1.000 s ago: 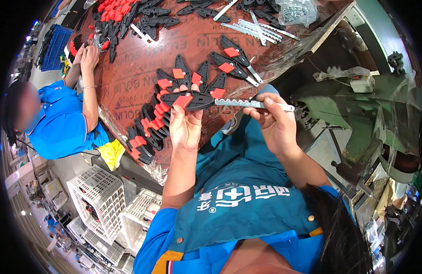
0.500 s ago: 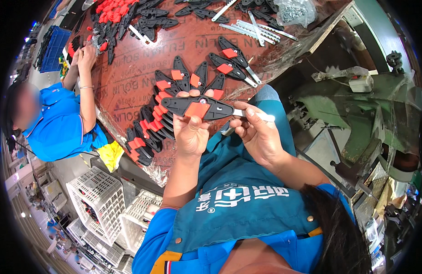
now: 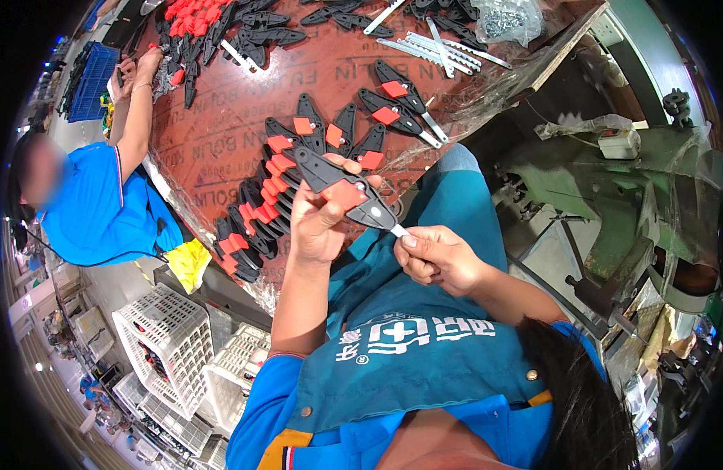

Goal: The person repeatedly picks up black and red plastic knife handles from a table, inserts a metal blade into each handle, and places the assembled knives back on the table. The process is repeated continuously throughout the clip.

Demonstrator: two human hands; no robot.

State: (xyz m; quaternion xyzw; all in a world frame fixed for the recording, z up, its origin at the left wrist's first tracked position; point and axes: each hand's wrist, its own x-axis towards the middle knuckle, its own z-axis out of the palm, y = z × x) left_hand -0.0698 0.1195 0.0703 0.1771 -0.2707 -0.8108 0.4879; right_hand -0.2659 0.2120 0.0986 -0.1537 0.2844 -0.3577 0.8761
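Observation:
My left hand (image 3: 318,227) is closed around a black plastic handle (image 3: 319,172) with a red piece across its middle, thumb in front. The handle tilts down to the right, over the table's near edge. A short metal blade (image 3: 399,231) sticks out of its lower end. My right hand (image 3: 444,257) pinches that blade between thumb and fingers. Beyond my left hand, several similar black handles with red pieces (image 3: 304,125) lie fanned out on the table. Two handles with blades showing (image 3: 393,116) lie to the right of these.
Loose silver blades (image 3: 436,51) and a plastic bag of small metal parts (image 3: 509,19) lie at the table's far right. Red pieces (image 3: 195,17) and black parts (image 3: 256,35) are heaped at far left. A co-worker (image 3: 111,188) works at left. A green machine (image 3: 636,188) stands at right.
The handle has turned from nearly level to slanting down rightward. My right hand has moved down and slightly left with the blade. The co-worker's arms have shifted up and left.

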